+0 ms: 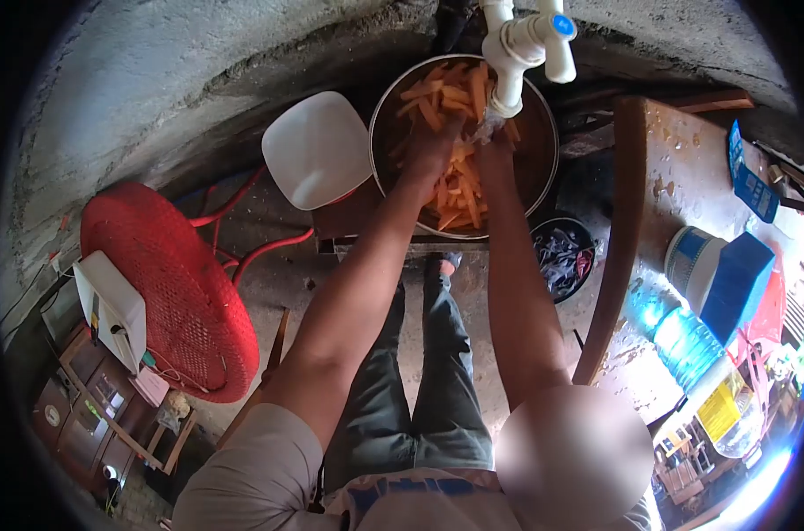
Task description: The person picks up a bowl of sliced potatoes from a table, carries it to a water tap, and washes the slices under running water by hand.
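Both hands are down in a large round metal basin (pixel 552 168) that holds orange, stick-shaped cut pieces (pixel 459 190). My left hand (pixel 430 149) is among the pieces on the left of the middle; its fingers are hidden. My right hand (pixel 493 146) is just to its right, under the mouth of a white tap (pixel 508 93), where water seems to run. Its fingers cannot be made out either. Pieces lie behind, between and in front of the hands.
Left of the basin is a white square container (pixel 315 150). A red woven chair (pixel 167 292) stands farther left. At right are a worn wooden table (pixel 627 310), a blue water bottle (pixel 685 341) and a dark bucket (pixel 563 258). A rough wall (pixel 198 80) runs behind.
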{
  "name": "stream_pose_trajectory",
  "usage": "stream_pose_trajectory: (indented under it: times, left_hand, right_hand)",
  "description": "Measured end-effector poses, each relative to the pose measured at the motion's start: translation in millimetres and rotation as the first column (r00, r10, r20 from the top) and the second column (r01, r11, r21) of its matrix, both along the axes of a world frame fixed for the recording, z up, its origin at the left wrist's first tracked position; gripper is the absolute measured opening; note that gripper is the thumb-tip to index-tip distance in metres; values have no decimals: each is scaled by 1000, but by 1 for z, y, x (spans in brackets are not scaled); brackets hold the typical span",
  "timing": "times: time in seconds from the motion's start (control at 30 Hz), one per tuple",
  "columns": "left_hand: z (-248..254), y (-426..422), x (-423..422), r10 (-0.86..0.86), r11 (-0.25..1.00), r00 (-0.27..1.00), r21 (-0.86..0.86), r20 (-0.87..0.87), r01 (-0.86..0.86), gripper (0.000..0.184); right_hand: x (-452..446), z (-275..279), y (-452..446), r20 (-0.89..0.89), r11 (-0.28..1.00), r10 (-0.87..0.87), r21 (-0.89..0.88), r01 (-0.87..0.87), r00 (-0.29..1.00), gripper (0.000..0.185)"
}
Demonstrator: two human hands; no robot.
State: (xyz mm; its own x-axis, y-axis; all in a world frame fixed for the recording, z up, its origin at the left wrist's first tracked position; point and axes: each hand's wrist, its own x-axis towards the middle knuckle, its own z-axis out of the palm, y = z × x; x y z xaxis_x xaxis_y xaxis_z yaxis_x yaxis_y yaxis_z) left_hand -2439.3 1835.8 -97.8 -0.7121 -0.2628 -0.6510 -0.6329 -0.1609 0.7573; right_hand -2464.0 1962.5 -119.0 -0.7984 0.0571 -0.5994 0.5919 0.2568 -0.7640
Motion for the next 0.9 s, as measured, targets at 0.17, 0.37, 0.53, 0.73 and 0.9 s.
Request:
stream_pose_trajectory:
  times: [0.17, 0.37, 0.53, 0.73, 0.9]
  left_hand:
    - [12, 7, -8, 81, 976, 960, -176, -268, -131, 48]
    - [20, -32, -1, -347, 876, 855, -458, -386, 149, 49]
    - [8, -35, 24, -228, 944, 925, -301, -304, 134, 70]
    - [-8, -15, 16, 119, 992, 985, 21, 126, -122, 68]
    - [-10, -19, 20, 211, 892, 976, 398, 47, -212, 64]
  right_hand:
    - [6, 44, -3, -65, 999, 24, 29, -23, 998, 52]
    - [9, 49, 43, -544, 871, 489, 338, -356, 682, 37]
    - [10, 25, 66, 36, 972, 204, 108, -207, 978, 50]
    - [5, -27, 29, 262, 942, -191, -221, 251, 946, 55]
    - [-5, 28, -2, 264, 994, -73, -56, 91, 962, 58]
